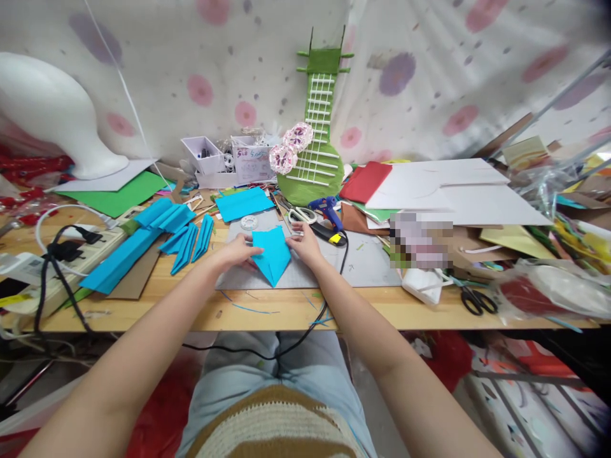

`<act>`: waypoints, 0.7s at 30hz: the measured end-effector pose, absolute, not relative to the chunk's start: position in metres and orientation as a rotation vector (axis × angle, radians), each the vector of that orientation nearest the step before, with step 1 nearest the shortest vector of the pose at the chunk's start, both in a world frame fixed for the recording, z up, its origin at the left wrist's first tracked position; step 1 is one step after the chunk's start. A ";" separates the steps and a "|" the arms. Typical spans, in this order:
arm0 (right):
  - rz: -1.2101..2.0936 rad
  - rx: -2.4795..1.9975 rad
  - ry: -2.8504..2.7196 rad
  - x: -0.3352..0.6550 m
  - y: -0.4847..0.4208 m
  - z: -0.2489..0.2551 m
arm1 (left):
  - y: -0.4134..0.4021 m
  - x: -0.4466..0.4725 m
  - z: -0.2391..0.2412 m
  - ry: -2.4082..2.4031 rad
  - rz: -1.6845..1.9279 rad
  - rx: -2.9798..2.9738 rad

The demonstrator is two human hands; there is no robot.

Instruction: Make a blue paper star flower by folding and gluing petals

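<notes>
A piece of blue paper [273, 256], folded to a point at its near end, is between my two hands over the grey mat. My left hand [242, 250] grips its left edge, thumb on top and fingers partly beneath. On the opposite edge, the thumb and fingers of my right hand [304, 243] pinch the paper. Just behind it are a roll of white tape [249, 222], white-handled scissors [302, 216] and a blue glue gun [327, 212]. To the left lie pleated blue paper pieces [185, 248], and a flat blue sheet [245, 203] rests farther back.
A green paper lute [312, 172] leans upright against the back curtain. At the left sit a power strip [86, 245] and a white mannequin head [52, 121]. White boards [453, 191] and black scissors [478, 301] lie right. A black cord [344, 261] runs over the front edge beside my right forearm.
</notes>
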State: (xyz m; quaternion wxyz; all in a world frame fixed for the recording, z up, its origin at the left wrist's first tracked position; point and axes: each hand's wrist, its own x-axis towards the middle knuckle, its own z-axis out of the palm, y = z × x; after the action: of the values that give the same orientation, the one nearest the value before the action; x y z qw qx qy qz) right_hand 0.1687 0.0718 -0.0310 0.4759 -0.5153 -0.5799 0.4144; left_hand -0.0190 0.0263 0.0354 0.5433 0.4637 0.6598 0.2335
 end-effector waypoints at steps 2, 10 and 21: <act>1.007 -1.294 -1.471 0.168 0.071 -0.029 | 0.024 -0.025 0.038 1.516 0.441 1.113; 0.770 -1.240 -2.082 0.161 0.083 0.008 | 0.044 -0.064 0.034 1.471 0.739 1.788; 0.508 -0.959 -2.754 0.114 0.109 0.051 | 0.022 -0.061 0.026 1.581 0.853 2.513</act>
State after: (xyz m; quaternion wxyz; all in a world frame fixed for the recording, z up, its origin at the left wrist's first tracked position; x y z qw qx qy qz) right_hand 0.1140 0.1086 0.0506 0.0909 -0.3226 -0.9265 0.1709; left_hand -0.0615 0.0216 0.0259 0.0263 0.8131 0.5118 0.2760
